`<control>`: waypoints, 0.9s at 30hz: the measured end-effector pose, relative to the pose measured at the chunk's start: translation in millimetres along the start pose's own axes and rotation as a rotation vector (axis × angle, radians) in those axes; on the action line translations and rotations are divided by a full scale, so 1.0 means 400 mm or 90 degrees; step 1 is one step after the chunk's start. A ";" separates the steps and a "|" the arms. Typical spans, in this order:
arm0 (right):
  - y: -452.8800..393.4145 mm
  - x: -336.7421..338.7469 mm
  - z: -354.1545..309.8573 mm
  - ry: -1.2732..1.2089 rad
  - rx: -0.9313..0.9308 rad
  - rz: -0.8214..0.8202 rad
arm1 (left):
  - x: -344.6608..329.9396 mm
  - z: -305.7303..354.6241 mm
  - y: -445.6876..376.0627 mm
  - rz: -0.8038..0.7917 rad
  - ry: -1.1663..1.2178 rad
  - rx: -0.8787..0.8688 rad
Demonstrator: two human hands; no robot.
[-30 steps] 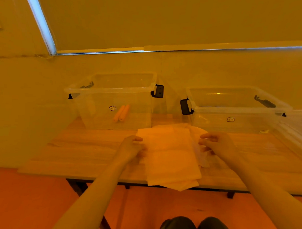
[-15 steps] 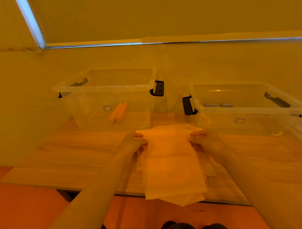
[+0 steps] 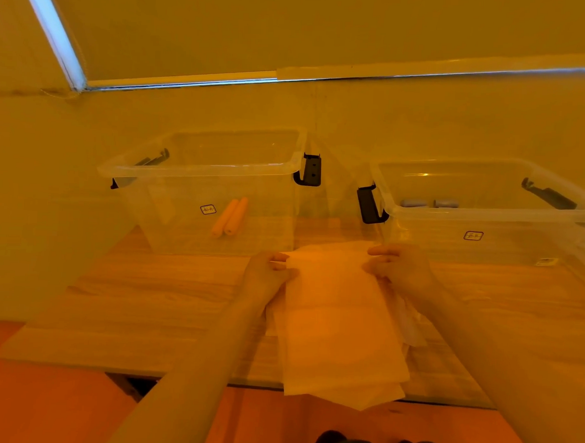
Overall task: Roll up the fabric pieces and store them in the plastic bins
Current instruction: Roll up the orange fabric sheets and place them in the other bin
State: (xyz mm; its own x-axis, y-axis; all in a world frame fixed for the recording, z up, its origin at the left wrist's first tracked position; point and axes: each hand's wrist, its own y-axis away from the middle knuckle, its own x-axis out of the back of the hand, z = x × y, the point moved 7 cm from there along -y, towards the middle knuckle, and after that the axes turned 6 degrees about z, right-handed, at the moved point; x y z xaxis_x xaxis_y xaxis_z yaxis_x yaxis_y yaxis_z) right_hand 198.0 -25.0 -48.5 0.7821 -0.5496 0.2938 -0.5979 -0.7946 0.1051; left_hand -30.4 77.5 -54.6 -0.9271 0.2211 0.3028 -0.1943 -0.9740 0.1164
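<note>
A: Your left hand [image 3: 266,275] and right hand [image 3: 399,268] each pinch a far corner of the fabric piece [image 3: 337,322], centre frame on the table [image 3: 149,292].

B: Judged step: starting the roll; next, curl that edge evenly toward you.

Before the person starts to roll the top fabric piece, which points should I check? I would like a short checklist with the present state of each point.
1. Left hand pinches the far left corner of the top fabric piece: ok.
2. Right hand pinches the far right corner: ok.
3. Far edge between the two grips is straight and taut: ok.
4. Fabric lies fully on the wooden table: not ok, its near end hangs over the table's front edge.
5. Only one layer is held: cannot tell, more fabric pieces lie beneath.
6. Left bin is open and has room beside the two orange rolls: ok.
</note>
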 end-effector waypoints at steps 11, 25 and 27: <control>-0.060 -0.044 0.000 -0.101 -0.021 -0.116 | -0.017 0.000 -0.072 -0.015 0.145 -0.059; -0.121 -0.069 0.023 -0.228 0.011 -0.089 | -0.001 -0.006 -0.107 0.031 0.153 -0.134; -0.116 -0.075 0.025 -0.257 0.004 -0.098 | 0.002 -0.008 -0.108 0.020 0.165 -0.120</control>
State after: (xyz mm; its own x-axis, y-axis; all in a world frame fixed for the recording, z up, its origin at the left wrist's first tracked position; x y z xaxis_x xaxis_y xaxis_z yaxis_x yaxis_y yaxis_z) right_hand 204.0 25.7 -71.5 0.8685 -0.4808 -0.1208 -0.4694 -0.8759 0.1118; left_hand -24.0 119.5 -62.4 -0.9797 0.1941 0.0493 -0.1974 -0.9775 -0.0746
